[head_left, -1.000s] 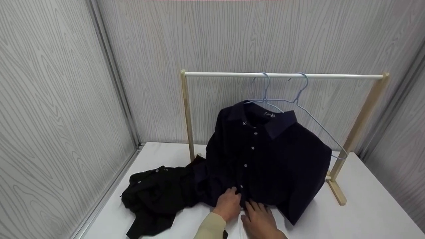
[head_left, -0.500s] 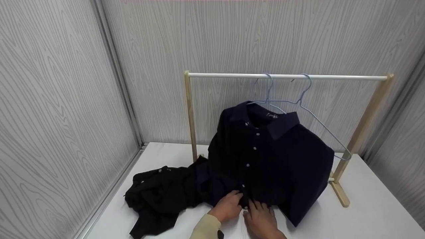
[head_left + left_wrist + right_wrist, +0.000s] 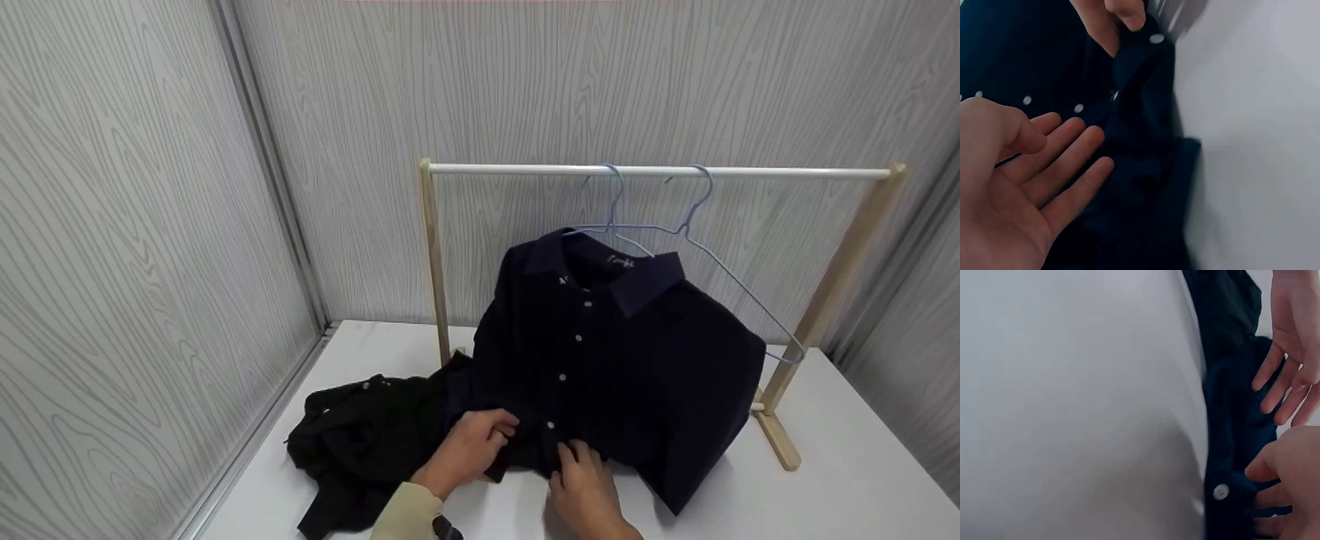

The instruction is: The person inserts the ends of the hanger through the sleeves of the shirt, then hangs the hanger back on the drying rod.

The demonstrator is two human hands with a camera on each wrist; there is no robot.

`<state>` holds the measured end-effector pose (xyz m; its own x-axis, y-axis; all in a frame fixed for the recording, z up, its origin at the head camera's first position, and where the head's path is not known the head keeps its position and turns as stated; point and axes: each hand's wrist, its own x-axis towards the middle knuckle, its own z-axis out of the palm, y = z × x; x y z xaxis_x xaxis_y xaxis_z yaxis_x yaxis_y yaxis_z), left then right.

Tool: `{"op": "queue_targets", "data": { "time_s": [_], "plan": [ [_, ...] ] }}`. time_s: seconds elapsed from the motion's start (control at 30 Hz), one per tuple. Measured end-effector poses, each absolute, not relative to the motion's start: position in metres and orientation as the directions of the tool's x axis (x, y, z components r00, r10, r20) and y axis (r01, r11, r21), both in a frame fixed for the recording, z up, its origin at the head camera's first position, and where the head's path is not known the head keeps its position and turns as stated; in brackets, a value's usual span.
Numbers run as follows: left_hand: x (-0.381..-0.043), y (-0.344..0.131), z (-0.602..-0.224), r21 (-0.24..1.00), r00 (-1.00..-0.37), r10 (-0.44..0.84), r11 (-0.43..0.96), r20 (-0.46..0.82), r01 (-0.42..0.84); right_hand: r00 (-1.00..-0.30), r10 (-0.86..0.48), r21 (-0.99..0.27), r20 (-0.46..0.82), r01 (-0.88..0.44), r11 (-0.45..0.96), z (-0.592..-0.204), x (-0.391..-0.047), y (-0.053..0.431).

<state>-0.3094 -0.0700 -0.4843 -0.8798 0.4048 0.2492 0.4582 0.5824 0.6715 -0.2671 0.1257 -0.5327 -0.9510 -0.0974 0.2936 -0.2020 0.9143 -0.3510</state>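
Note:
A navy button-up shirt [image 3: 637,375] hangs by its collar area on a light-blue wire hanger [image 3: 615,217], its lower part reaching the table. Over the shirt's lower left side is my left hand [image 3: 472,446]; its fingers are extended with nothing in them, palm visible in the left wrist view [image 3: 1022,185]. My right hand [image 3: 585,487] is at the bottom hem by the button placket. In the left wrist view its thumb and finger pinch the cloth near a white button [image 3: 1157,39]. Part of that grip is hidden in the right wrist view.
A crumpled black garment [image 3: 375,435] lies on the white table [image 3: 847,465] at left. The rack has a white rail [image 3: 510,169] and wooden posts [image 3: 840,277]. A second blue hanger [image 3: 739,281] hangs right of the first, partly behind the shirt. Patterned panels [image 3: 360,112] enclose the table.
My left hand has left the placket and moved left and slightly up, its fingers straightening. The right hand stays at the hem. The view has shifted slightly.

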Motion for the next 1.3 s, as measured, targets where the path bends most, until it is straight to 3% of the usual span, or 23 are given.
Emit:
{"op": "queue_targets", "data": {
  "time_s": [0.17,0.37,0.53,0.73,0.83,1.03,1.13,1.3],
  "plan": [
    [-0.309,-0.099,-0.472,0.569,-0.844,0.32,0.63,0.431,0.529,-0.883,-0.149,-0.318,0.445,-0.312,0.895,-0.519,-0.264,0.105],
    [-0.312,-0.125,-0.469,0.481,-0.81,0.141,0.742,0.569,0.467,-0.682,-0.367,-0.211,0.633,-0.608,0.765,-0.522,-0.258,0.066],
    [-0.315,-0.138,-0.47,0.418,-0.774,0.056,0.816,0.631,0.399,-0.552,-0.523,-0.122,0.649,-0.754,0.645,-0.535,-0.254,0.033],
    [-0.313,-0.154,-0.477,0.343,-0.772,-0.017,0.902,0.635,0.263,-0.46,-0.608,-0.038,0.647,-0.816,0.577,-0.545,-0.253,0.002],
    [-0.31,-0.162,-0.483,0.356,-0.835,-0.089,0.925,0.542,0.133,-0.495,-0.626,-0.055,0.603,-0.808,0.587,-0.546,-0.255,-0.009],
    [-0.303,-0.166,-0.501,0.342,-0.953,-0.176,0.936,0.248,-0.083,-0.705,-0.598,-0.221,0.381,-0.697,0.682,-0.55,-0.261,-0.013],
    [-0.302,-0.164,-0.509,0.294,-0.96,-0.184,0.949,0.211,-0.117,-0.747,-0.585,-0.251,0.316,-0.66,0.708,-0.552,-0.264,-0.008],
    [-0.301,-0.16,-0.518,0.246,-0.949,-0.191,0.961,0.251,-0.128,-0.755,-0.578,-0.289,0.309,-0.654,0.699,-0.551,-0.266,-0.001]
  ]
}}
